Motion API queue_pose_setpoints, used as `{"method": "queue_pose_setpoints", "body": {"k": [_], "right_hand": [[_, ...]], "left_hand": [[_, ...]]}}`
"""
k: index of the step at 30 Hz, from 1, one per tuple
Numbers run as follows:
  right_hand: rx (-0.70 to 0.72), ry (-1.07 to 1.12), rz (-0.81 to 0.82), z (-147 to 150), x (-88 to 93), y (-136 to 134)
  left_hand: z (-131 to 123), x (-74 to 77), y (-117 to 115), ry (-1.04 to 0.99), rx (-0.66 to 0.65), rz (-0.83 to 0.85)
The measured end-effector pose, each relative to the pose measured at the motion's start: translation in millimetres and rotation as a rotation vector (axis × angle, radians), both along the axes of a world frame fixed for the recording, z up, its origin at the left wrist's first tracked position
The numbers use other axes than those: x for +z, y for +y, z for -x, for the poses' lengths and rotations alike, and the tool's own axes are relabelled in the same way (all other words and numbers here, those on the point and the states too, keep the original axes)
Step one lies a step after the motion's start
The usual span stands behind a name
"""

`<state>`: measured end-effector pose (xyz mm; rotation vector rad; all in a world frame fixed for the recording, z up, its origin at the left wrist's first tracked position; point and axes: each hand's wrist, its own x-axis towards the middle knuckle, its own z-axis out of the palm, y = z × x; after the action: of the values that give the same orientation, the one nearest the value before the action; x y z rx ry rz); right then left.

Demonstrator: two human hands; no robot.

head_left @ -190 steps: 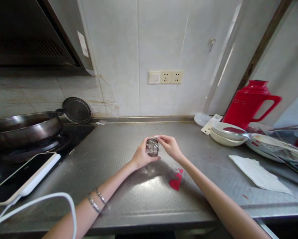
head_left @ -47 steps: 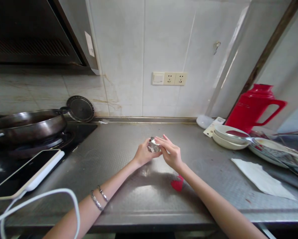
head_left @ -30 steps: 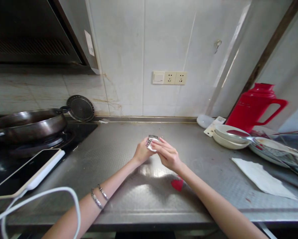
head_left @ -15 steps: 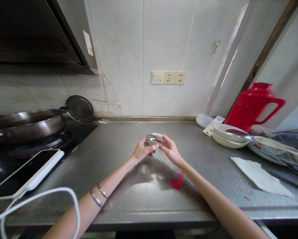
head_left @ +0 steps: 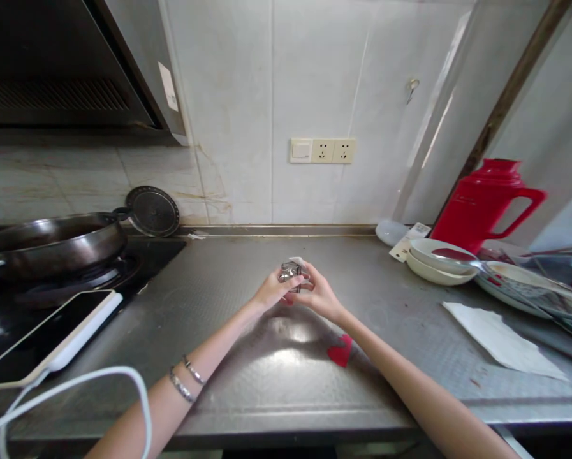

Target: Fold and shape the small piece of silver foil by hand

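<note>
Above the desk (head_left: 233, 344), between its front and back edges, I see left hand (head_left: 270, 291) and right hand (head_left: 326, 298), fingers grasping a small shiny object (head_left: 289, 271), a white scrap (head_left: 296, 260), perhaps tissue, at its top. Wiping, I judge; the next move needs steady left fingers.

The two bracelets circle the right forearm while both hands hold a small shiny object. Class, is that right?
Not quite: the head view shows the two bracelets on the left forearm. The left hand and right hand do hold the small shiny object.
</note>
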<state>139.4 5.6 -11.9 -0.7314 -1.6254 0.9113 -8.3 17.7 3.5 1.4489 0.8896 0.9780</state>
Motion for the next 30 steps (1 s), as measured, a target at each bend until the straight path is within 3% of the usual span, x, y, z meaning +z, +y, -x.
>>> {"method": "queue_pose_setpoints", "body": {"k": [5, 10, 14, 18, 23, 27, 30], "right_hand": [[0.005, 0.114, 0.139, -1.0, 9.1, 0.2], [0.009, 0.127, 0.243, -1.3, 15.2, -3.8], [-0.014, 0.049, 0.193, -1.9, 15.8, -4.5], [0.017, -0.067, 0.113, -6.1, 17.3, -2.5], [-0.153, -0.200, -0.036, -12.8, 17.1, 2.1], [-0.077, -0.085, 0.015, -14.7, 15.8, 6.6], [-0.114, 0.014, 0.060, -16.3, 13.9, 11.3]], "left_hand": [[4.4, 0.6, 4.3, -0.124, -0.140, -0.028], [3.1, -9.6, 5.1, -0.048, -0.090, -0.195], [0.6, -19.9, 5.2, 0.065, 0.034, -0.358], [-1.6, -27.0, 5.7, 0.084, 0.107, -0.402], [-1.3, -24.2, 2.8, 0.121, 0.153, -0.438], [-1.7, -21.5, -1.1, 0.145, 0.148, -0.437], [-3.7, -22.4, -4.6, 0.141, 0.091, -0.446]]}}
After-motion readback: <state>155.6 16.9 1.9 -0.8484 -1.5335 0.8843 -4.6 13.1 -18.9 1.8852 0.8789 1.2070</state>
